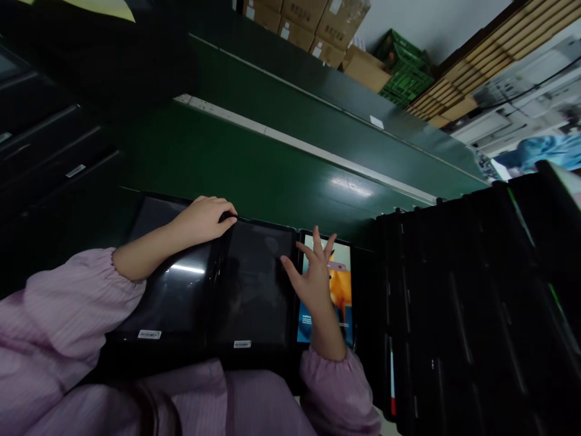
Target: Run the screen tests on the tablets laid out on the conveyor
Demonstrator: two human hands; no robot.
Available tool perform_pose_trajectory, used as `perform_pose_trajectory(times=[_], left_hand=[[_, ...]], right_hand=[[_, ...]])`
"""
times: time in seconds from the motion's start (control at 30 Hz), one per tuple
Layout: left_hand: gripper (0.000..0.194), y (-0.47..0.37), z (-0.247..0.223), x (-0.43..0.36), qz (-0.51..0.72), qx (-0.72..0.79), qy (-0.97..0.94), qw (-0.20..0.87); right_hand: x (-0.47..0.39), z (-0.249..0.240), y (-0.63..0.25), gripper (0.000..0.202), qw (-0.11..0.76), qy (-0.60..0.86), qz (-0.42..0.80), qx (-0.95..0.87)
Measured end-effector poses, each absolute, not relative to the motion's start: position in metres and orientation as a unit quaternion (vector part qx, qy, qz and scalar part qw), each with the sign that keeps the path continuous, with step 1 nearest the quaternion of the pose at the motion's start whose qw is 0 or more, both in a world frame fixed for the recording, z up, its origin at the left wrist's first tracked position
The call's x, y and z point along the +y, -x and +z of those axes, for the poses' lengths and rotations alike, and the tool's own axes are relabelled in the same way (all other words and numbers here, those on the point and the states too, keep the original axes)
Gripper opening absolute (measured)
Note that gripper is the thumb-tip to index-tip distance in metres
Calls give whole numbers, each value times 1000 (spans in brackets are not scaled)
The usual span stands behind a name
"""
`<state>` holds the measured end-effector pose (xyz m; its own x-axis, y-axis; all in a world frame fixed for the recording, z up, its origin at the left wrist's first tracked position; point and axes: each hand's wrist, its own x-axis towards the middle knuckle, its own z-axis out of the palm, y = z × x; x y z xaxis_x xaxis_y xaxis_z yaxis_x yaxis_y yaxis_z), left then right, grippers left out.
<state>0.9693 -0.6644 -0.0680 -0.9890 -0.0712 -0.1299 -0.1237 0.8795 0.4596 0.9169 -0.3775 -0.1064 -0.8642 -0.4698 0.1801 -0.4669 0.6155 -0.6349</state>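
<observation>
I had the bare left hand (206, 218) bent over the top edge where two flat, dark-screened black tablets met, its fingers curled close to the thumb around a small dark edge; from my end I could not tell whether it gripped anything. Its forearm crossed the left-hand tablet (181, 297), whose glossy screen caught a streak of light; the middle tablet (256, 284) lay just beside it. Each carried a small white printed label (149, 334) along the edge nearer the wearer. I saw the bare right hand (313, 272) wide, fingers spread, over a lit black-framed tablet (342, 293) showing an orange and blue picture, the thumb reaching out over the middle tablet's edge. I could not make out whether any fingertip touched the glass. That lit tablet lay at the right end of the row, on a dark green bench surface (290, 181) crossed by a pale straight strip (313, 152). To its right I had a close-set row of black slab-like objects (481, 303), and beyond the bench stood brown cardboard boxes (302, 18) and green plastic crates (403, 69).
</observation>
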Motion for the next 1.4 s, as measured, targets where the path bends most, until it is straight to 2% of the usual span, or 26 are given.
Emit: perform_pose_trajectory(times=[0.1,0.2,0.3,0.37,0.47,0.5,0.6,0.67,0.73,0.97,1.1,1.2,1.27,1.33,1.4], left_hand=[[38,-972,-63,-667,279,957,70,25],[43,-995,-45,-677,314,937,143,-62],[48,-1044,-30,-694,321,912,224,-123],[48,-1085,-31,-704,375,851,324,-177],[37,-1138,-52,-709,455,741,461,-176],[35,-1149,-61,-707,508,702,480,-138],[53,-1163,-84,-696,595,618,504,-99],[67,-1156,-89,-689,602,612,502,-102],[74,-1142,-89,-689,599,625,490,-102],[84,-1100,-85,-723,628,648,418,-103],[81,-1093,-84,-725,613,663,412,-123],[78,-1094,-82,-725,607,678,401,-106],[79,-1096,-82,-728,610,694,373,-83],[80,-1098,-83,-731,593,717,358,-81],[83,-1101,-87,-733,563,742,350,-99]], right_hand=[[-378,-103,-920,56,-3,244,-369,897],[-354,-93,-923,60,-7,197,-398,896],[-299,-91,-924,63,-4,83,-471,878],[-257,-101,-927,69,8,-42,-516,856],[-209,-130,-937,74,26,-168,-560,811],[-201,-140,-941,77,37,-181,-577,796],[-197,-158,-948,78,61,-175,-593,783],[-207,-159,-945,76,64,-160,-594,785],[-219,-156,-938,75,66,-152,-603,780],[-250,-151,-915,72,47,-144,-632,760],[-255,-136,-913,75,34,-140,-604,784],[-274,-110,-918,54,-28,-45,-522,851],[-300,-91,-927,31,-60,153,-421,892],[-330,-79,-938,27,-18,337,-360,870],[-355,-76,-946,28,19,415,-331,847]])
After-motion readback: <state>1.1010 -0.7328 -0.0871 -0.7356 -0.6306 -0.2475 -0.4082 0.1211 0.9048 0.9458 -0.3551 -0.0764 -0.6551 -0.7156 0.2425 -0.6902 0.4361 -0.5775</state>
